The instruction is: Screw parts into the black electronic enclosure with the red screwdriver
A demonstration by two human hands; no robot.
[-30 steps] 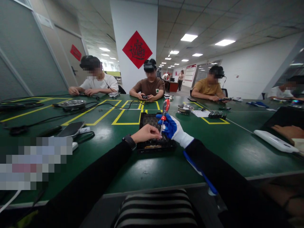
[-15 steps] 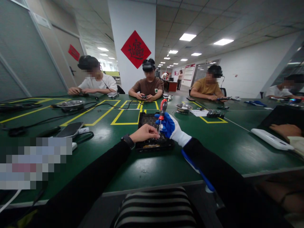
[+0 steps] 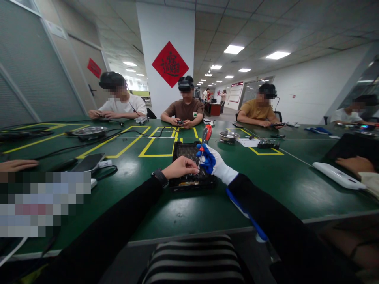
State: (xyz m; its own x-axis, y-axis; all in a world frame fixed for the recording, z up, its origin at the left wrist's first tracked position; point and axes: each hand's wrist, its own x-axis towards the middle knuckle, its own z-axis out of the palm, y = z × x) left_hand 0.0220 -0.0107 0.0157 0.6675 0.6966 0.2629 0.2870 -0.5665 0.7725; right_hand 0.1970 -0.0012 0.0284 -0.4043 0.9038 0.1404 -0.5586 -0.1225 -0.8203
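My right hand (image 3: 217,162), in a white and blue glove, is closed around a screwdriver (image 3: 206,135) with a red and black handle. The screwdriver leans, its handle up and to the right, its thin shaft pointing down. Close to the shaft's lower end, my bare left hand (image 3: 181,167) pinches with thumb and fingers; what lies between them is too small to make out. Both hands are over an open black case (image 3: 194,188) on the green table, with a patterned dark inside. A blue and white glove (image 3: 237,203) lies by my right forearm, partly hidden.
At left are a phone (image 3: 91,161), cables and a metal bowl (image 3: 89,132). Another metal bowl (image 3: 229,136), a paper sheet (image 3: 248,142) and black parts (image 3: 268,143) lie beyond my right hand. A white device (image 3: 339,175) is at right. Co-workers sit around the table.
The screwdriver's handle has tipped a little to the right, with my right hand still around it. My left hand keeps its pinch. Another person's hand has appeared at the left edge.
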